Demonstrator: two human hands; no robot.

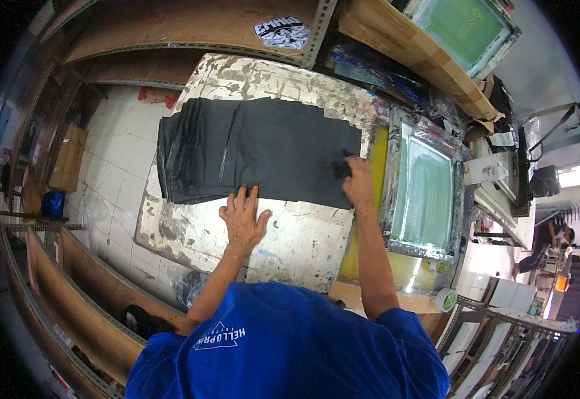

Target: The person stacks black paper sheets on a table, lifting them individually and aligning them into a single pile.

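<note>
A fanned stack of flat black pieces [270, 143], which look like fabric or bags, lies overlapped across the paint-stained white table [290, 246]. At the stack's near edge, my left hand [243, 223] rests with fingers spread, its fingertips touching the black material. My right hand [358, 183] is at the right end of the stack, fingers curled in a pinch. Against its fingertips is a small crumpled black piece [341, 166], perhaps a cloth. Whether that piece is separate from the stack is hard to make out.
Right of the table stands a framed green printing screen [423, 193] beside a yellow board [378, 149]. Another green screen [463, 30] and a long cardboard piece [423, 50] are at the upper right. Wooden shelves [190, 23] line the far side and left. A person [549, 239] is far right.
</note>
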